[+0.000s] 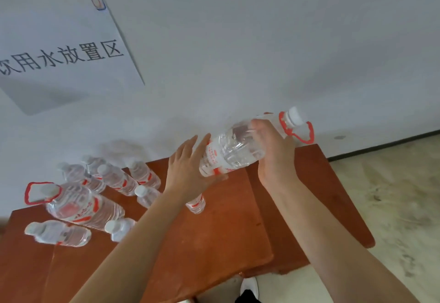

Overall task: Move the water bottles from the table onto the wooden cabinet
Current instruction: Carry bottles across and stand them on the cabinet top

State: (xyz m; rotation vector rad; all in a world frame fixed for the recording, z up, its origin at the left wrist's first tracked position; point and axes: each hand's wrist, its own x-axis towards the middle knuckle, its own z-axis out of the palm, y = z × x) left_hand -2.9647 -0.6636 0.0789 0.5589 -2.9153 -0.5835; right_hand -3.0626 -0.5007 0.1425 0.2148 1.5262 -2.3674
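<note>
1. Water bottles (116, 179), small and clear with white caps and red-marked labels, stood in a loose cluster on the wooden cabinet (214, 231), well to the left of the left hand.
2. A big bottle (83, 207) with a red carry loop (40, 192) at its neck stood at the far-left side of that cluster, with small ones just beside it on its near and far sides.
3. A paper sign (64, 57) printed with dark characters hung on the wall (262, 41) above the cluster, up and to the left of both hands, with a strip of tape (96, 0) at its top corner.
4. One lone small bottle (196, 204) stood just below the left wrist, partly hidden by it.
5. The left hand (188, 176) had its fingers straight and slightly spread, with the palm pressed flat against the base end of the held bottle and the thumb lying under it.
6. The held bottle (233, 150), large and clear, hung between the two hands above the cabinet top, tilted so that its base pointed down-left and its neck up-right.
7. The right hand (273, 150) had its fingers curled round the bottle's shoulder, gripping it just below the neck.
8. A white cap (294, 114) and a red handle loop (297, 133) stuck out beyond the right hand.
9. A pale floor (392, 195) lay to the right of the right forearm, and a white shoe (248, 287) showed low between the forearms.
</note>
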